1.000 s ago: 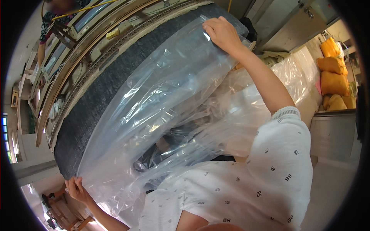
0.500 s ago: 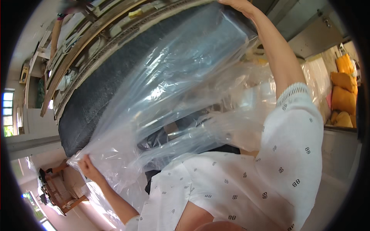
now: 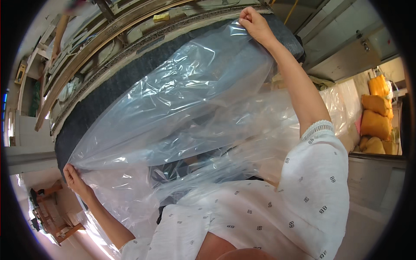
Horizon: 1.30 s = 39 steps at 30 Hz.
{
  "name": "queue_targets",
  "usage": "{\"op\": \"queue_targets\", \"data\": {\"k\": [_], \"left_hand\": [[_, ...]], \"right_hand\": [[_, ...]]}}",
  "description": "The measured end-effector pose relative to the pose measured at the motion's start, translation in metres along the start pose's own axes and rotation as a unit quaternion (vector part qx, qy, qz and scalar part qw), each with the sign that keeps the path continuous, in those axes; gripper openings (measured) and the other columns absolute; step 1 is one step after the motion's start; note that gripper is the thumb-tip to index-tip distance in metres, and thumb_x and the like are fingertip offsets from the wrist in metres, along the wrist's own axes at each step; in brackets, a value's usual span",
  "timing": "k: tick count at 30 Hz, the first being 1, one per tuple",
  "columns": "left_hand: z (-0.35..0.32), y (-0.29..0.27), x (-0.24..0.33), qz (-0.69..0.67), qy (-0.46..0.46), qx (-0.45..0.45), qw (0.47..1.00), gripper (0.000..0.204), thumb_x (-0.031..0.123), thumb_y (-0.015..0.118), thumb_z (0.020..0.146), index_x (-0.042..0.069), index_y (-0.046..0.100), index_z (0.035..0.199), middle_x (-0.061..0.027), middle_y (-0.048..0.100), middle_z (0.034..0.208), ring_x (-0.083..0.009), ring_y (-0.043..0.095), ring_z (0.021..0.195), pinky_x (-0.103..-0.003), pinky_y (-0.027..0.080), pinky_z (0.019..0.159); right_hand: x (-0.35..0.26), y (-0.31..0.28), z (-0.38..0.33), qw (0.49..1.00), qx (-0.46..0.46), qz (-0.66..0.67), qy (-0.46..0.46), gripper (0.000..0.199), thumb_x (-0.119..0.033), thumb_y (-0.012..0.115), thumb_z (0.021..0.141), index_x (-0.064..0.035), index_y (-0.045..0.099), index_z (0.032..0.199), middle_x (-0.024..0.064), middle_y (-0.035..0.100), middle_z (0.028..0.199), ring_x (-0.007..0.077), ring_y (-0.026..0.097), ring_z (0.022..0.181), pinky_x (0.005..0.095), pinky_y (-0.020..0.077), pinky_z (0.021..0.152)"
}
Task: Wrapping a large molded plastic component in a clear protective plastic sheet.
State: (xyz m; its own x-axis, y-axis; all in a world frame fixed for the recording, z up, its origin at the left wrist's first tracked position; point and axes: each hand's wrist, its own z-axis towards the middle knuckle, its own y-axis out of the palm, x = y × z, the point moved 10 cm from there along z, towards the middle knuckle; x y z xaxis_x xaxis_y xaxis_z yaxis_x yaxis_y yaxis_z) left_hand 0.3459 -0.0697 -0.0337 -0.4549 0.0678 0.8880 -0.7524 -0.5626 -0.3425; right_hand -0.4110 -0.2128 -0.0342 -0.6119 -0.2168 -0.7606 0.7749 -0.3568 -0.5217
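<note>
A large clear plastic sheet (image 3: 173, 99) is stretched between my two hands and lies over a long dark grey padded surface (image 3: 115, 86). My left hand (image 3: 77, 180) pinches one corner of the sheet at the left end of that surface. Far to the right, my right hand (image 3: 255, 25) grips another corner near the surface's far edge, fingers curled closed. Between the hands the sheet's edge bows in a loose curve. More of the film hangs in crumpled folds against my white printed shirt (image 3: 260, 208).
Along the far side run long wooden and metal rails (image 3: 82, 65), with a small yellow block (image 3: 161, 17) on them. Orange bundles (image 3: 376, 117) are stacked at the right. A wooden stool-like frame (image 3: 54, 212) stands at the lower left. Another person's arm (image 3: 60, 37) shows at the upper left.
My left hand has moved outward to the left with its corner. My right hand has come down into fuller view, and the sheet now spreads flatter across the dark surface.
</note>
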Motion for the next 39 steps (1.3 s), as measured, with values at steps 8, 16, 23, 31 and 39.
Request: {"op": "queue_targets", "data": {"k": [8, 16, 23, 31, 39], "left_hand": [[-0.038, -0.032, 0.018, 0.064, 0.029, 0.054, 0.996, 0.023, 0.025, 0.054, 0.091, 0.003, 0.061, 0.094, 0.0025, 0.056, 0.087, -0.0077, 0.048, 0.083, -0.021, 0.039, 0.078], [-0.073, -0.072, 0.025, 0.109, 0.022, -0.009, 0.994, 0.015, 0.017, 0.054, 0.09, 0.003, 0.059, 0.087, 0.0018, 0.056, 0.089, -0.0094, 0.049, 0.085, -0.023, 0.038, 0.081], [-0.129, -0.076, -0.01, 0.209, 0.056, -0.096, 0.972, 0.007, -0.002, 0.061, 0.075, 0.001, 0.062, 0.081, -0.0058, 0.055, 0.091, -0.0166, 0.052, 0.088, -0.026, 0.04, 0.078], [-0.133, -0.074, -0.081, -0.007, -0.227, 0.093, 0.969, 0.014, 0.019, 0.056, 0.087, 0.009, 0.057, 0.097, 0.0005, 0.057, 0.091, -0.0093, 0.05, 0.081, -0.024, 0.037, 0.059], [0.083, -0.024, 0.014, 0.049, 0.129, 0.176, 0.975, 0.021, 0.024, 0.057, 0.087, 0.005, 0.062, 0.094, -0.0003, 0.06, 0.083, -0.0104, 0.052, 0.073, -0.024, 0.042, 0.068]], "right_hand": [[0.003, 0.011, 0.006, 0.997, 0.012, -0.076, 0.0, 0.022, -0.01, 0.069, 0.072, -0.0052, 0.052, 0.085, 0.0021, 0.059, 0.075, 0.011, 0.056, 0.071, 0.0252, 0.0451, 0.066], [-0.004, 0.008, -0.021, 0.998, 0.017, -0.064, 0.004, 0.025, -0.016, 0.071, 0.07, -0.0055, 0.054, 0.085, 0.0037, 0.061, 0.076, 0.0138, 0.059, 0.072, 0.0272, 0.0467, 0.068], [-0.002, 0.008, -0.023, 0.968, 0.062, -0.242, -0.02, 0.03, -0.025, 0.071, 0.071, -0.0076, 0.061, 0.092, 0.0039, 0.062, 0.077, 0.0146, 0.058, 0.075, 0.0297, 0.0462, 0.07], [-0.027, 0.025, 0.006, 0.992, -0.118, 0.042, -0.009, 0.016, -0.017, 0.062, 0.08, -0.0027, 0.064, 0.086, -0.0009, 0.062, 0.082, 0.008, 0.056, 0.076, 0.024, 0.0436, 0.07], [-0.017, -0.008, 0.004, 0.973, 0.224, 0.043, 0.03, 0.015, -0.022, 0.057, 0.084, -0.0067, 0.058, 0.087, 0.0009, 0.06, 0.079, 0.0108, 0.053, 0.07, 0.0252, 0.042, 0.064]]}}
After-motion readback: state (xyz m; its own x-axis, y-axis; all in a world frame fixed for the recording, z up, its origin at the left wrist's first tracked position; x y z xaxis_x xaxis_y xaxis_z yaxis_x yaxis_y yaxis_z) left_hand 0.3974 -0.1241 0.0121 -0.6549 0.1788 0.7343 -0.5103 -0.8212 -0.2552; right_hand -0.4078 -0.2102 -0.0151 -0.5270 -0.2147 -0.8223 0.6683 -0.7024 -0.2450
